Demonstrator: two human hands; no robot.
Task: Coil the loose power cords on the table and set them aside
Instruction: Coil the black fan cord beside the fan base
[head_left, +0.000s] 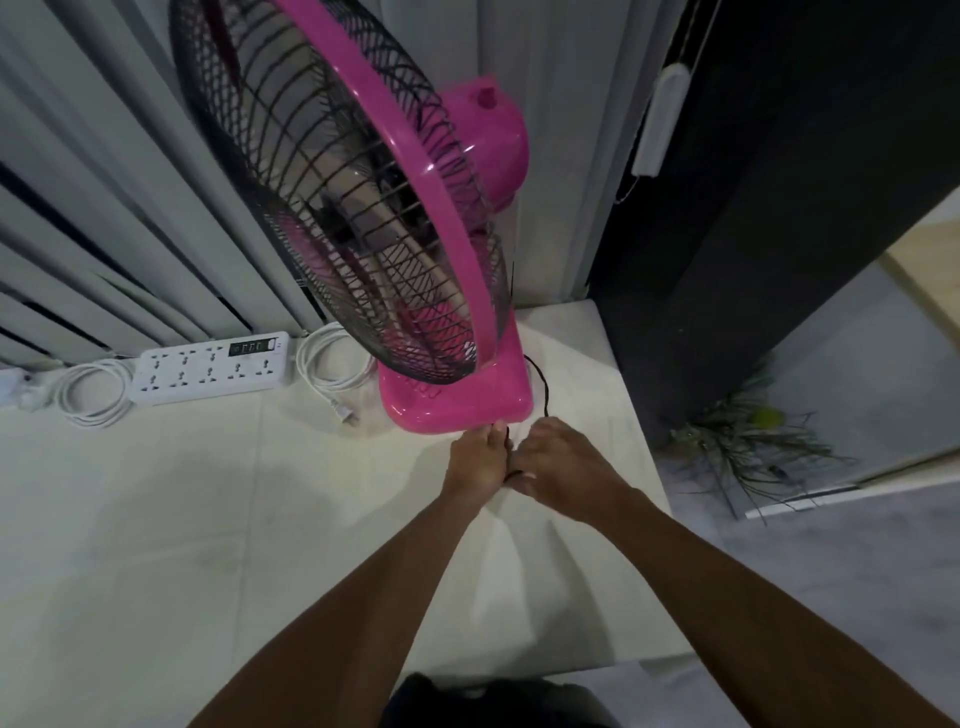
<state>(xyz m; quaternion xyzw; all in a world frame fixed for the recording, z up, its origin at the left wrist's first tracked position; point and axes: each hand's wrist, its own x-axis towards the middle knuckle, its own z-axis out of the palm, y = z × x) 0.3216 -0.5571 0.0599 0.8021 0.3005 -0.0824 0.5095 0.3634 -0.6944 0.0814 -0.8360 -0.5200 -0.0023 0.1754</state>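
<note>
A thin black power cord (541, 388) runs from the right side of the pink fan's base (457, 410) down to my hands. My left hand (475, 462) and my right hand (563, 467) meet just in front of the base, both closed on the black cord, and most of it is hidden between them. A white coiled cord with a plug (332, 369) lies left of the fan. Another white coiled cord (93, 392) lies left of the white power strip (208, 366).
The pink fan (363, 197) stands at the back of the white table (156, 519), against grey vertical blinds. The table's right edge drops to a grey floor with a plant (748, 441). A dark wall panel rises at the right.
</note>
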